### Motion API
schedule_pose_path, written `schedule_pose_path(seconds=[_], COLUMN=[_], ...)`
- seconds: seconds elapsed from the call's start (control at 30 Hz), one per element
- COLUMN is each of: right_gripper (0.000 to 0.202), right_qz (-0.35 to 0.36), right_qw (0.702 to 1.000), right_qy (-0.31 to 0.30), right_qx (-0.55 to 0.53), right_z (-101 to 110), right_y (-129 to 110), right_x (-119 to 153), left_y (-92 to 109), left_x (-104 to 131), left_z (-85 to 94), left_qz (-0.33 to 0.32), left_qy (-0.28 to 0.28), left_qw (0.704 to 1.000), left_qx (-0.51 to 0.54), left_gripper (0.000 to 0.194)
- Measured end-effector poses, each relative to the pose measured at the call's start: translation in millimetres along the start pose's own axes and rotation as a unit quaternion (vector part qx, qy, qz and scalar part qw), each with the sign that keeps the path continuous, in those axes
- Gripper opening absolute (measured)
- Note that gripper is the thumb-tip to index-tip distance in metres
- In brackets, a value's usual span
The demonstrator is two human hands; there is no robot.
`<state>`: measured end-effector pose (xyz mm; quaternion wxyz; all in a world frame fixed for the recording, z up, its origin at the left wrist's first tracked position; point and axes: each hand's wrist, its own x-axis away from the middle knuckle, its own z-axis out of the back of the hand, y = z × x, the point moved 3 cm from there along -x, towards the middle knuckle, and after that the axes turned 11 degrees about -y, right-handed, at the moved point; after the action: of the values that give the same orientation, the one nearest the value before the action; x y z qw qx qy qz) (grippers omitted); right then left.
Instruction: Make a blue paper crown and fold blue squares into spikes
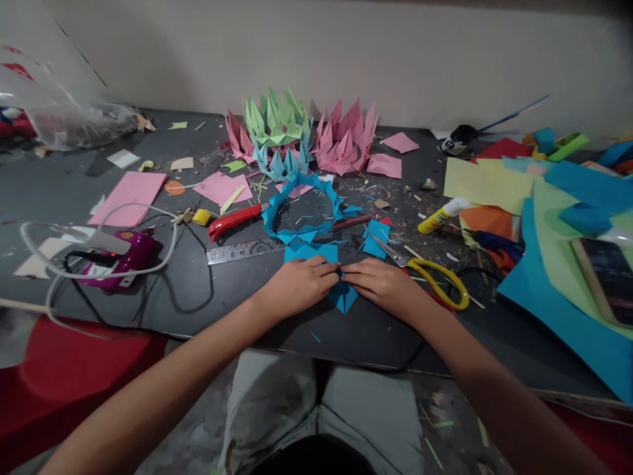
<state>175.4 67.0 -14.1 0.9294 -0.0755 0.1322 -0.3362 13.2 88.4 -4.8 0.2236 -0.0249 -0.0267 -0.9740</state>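
A partly folded piece of blue paper (pixel 343 301) lies near the table's front edge, its pointed lower corner towards me. My left hand (pixel 306 285) presses on it from the left, fingers close together. From the other side my right hand (pixel 378 282) grips it, its fingertips nearly meeting the left ones. The thumbs are mostly hidden. A square blue sheet (pixel 311 251) shows just behind the left fingers. Further back sits a ring of folded blue paper (pixel 270 221). A smaller blue piece (pixel 376 237) lies beyond my right hand, near yellow-handled scissors (pixel 439 280).
Pink, green and light-blue folded paper crowns (pixel 346 142) stand by the wall. A red cutter (pixel 235 222) and a metal ruler (pixel 242 251) lie left of centre. A purple device (pixel 121 260) trails cables. A glue stick (pixel 442 214), coloured sheets and a phone (pixel 606 274) occupy the right.
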Motion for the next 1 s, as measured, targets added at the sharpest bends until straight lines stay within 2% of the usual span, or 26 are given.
schedule_pose_path(seconds=[0.13,0.27,0.53,0.67,0.77,1.0], right_gripper=[0.022,0.028,0.029,0.032,0.027,0.033], right_qz=[-0.037,-0.056,-0.061,-0.077,-0.111,-0.138], right_qw=[0.999,0.998,0.997,0.997,0.993,0.99], right_qy=[-0.025,-0.013,0.032,0.032,0.02,-0.033], right_qx=[-0.009,-0.018,0.031,-0.001,-0.019,-0.02], right_z=[8,15,8,9,7,-8], right_y=[-6,-12,-20,-17,-9,-1], right_x=[-4,0,5,6,-1,-16], left_y=[-1,0,4,3,2,5], left_x=[4,10,8,11,16,33], left_z=[1.7,-1.1,-1.7,-4.2,-6.6,-3.7], left_qz=[0.0,0.007,0.005,-0.006,-0.012,-0.002], left_qy=[-0.009,-0.018,-0.005,-0.006,0.0,-0.007], left_qw=[0.999,0.998,0.999,0.998,0.998,0.999], left_qx=[0.031,0.055,0.054,0.06,0.059,0.054], left_gripper=[0.026,0.032,0.033,0.034,0.036,0.04])
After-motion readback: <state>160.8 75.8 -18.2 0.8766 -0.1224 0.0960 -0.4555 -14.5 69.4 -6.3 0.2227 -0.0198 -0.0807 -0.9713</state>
